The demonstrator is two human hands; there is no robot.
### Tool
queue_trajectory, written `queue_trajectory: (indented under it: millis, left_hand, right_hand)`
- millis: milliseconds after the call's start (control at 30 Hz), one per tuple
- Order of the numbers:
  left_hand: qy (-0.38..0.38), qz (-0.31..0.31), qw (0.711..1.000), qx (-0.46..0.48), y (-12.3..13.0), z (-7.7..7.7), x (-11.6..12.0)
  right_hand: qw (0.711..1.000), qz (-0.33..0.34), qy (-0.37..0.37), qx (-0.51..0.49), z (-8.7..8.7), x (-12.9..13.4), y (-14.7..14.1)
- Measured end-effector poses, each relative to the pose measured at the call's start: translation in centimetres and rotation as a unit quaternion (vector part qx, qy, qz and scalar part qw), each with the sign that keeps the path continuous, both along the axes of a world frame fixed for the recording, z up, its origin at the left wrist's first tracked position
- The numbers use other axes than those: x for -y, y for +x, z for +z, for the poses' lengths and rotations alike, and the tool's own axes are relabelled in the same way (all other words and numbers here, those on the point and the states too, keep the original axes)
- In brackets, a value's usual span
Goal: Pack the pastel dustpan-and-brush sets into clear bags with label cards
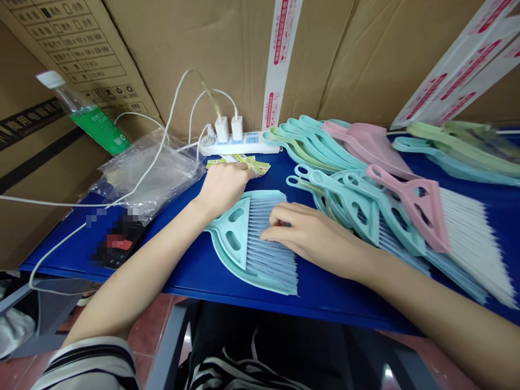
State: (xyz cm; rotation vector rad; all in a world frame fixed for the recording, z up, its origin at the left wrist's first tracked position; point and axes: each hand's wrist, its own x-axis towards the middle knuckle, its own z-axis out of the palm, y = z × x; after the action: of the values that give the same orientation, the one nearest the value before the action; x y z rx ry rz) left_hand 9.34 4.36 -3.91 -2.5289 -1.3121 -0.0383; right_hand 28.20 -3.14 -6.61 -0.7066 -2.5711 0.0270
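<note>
A turquoise brush [252, 244] lies on its dustpan [226, 264], bristles [274, 265] rightward under the half-curled, seemingly empty right hand [303, 233]; the left hand [225, 187], grip hidden, meets yellow-green slips [262, 167].

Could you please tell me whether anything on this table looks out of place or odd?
A white cable trails loosely across the blue table and droops past its front edge, looking untidy and perhaps easy to snag. The cable section just above a charger plug also looks yellowish; I cannot tell whether that is damage.
</note>
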Motion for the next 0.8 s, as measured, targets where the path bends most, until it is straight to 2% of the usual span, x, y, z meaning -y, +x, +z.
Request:
queue_trajectory:
  millis: [267,400,533,633,700,800]
  left_hand:
    - [0.027,0.035,0.999,0.001,0.0,0.3,0.3]
    - [0.044,0.021,0.999,0.013,-0.2,0.3,0.4]
    - [0.052,-0.051,0.997,0.024,-0.6,0.5,0.8]
    - [0.04,-0.123,0.99,0.056,-1.0,0.7,1.1]
    - [0.003,-0.168,0.982,0.081,-1.3,0.9,1.2]
    - [-0.095,-0.225,0.963,0.112,-1.6,1.1,1.2]
  right_hand:
    - [1.0,0.0,0.012,-0.003,-0.6,-0.2,-0.2]
    - [1.0,-0.017,-0.01,0.004,-0.4,-0.4,0.0]
    - [0.998,-0.046,-0.029,0.024,-0.1,-0.5,0.2]
    - [0.997,-0.061,0.0,0.051,-0.1,-0.6,0.4]
    - [0.995,-0.072,0.024,0.064,-0.2,-0.7,0.5]
    - [0.993,-0.099,0.023,0.062,-0.1,-0.8,0.9]
